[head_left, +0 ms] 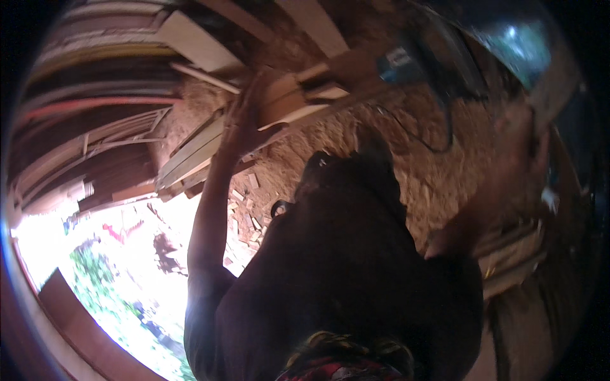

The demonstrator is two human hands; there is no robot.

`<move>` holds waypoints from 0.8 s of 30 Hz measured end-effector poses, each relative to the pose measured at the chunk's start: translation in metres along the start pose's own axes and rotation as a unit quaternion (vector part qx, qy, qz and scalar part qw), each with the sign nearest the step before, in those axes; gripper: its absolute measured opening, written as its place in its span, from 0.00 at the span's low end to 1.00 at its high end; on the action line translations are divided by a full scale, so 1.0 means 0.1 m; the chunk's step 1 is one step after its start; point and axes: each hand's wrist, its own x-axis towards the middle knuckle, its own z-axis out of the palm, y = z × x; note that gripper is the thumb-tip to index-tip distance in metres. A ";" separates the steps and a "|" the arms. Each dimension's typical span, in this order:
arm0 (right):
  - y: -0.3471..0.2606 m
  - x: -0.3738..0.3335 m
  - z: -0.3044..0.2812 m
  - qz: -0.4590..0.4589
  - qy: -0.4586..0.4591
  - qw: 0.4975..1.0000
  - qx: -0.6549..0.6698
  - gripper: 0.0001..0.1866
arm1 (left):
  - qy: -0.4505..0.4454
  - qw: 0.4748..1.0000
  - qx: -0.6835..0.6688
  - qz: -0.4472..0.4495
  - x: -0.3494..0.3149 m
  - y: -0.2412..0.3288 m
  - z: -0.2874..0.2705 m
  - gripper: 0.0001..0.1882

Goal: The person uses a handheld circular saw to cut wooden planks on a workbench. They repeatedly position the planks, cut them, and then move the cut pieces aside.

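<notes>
My left hand (243, 124) reaches forward with its fingers stretched and its thumb apart. It lies against the left end of a group of light wooden pieces (283, 101); contact with them is hard to make out. On the right, my right hand (522, 140) is smeared by motion. It is close to the lower end of a flat wooden board (556, 81), and the blur hides whether the fingers grip it. Between the hands, farther forward, is a teal and dark power tool (401, 65) with a black cable (438, 150) looping down from it.
Sawdust and shavings (419, 127) cover the ground, with small wood offcuts (251, 209) near my left arm. Long boards (197, 152) lie at the left, and more planks (197, 44) lie beyond. Stacked wood (515, 257) stands beside my right arm. Bright daylight enters at lower left.
</notes>
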 end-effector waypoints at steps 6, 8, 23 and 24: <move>0.03 -0.01 0.00 0.026 -0.008 0.999 -0.027 0.17 | 0.044 0.993 0.020 -0.110 -0.43 -0.10 -0.13 0.61; 0.07 0.01 0.06 0.065 -0.034 0.995 0.067 0.17 | 0.097 0.988 0.021 -0.122 -0.51 -0.06 -0.15 0.60; -0.97 -1.90 2.03 -0.157 -0.339 0.921 0.111 0.33 | 0.254 0.714 -0.648 -0.082 -1.14 0.71 -0.19 0.29; -1.11 -2.20 2.25 -0.323 -0.278 0.901 0.076 0.28 | 0.260 0.676 -0.682 -0.097 -1.26 0.66 -0.21 0.29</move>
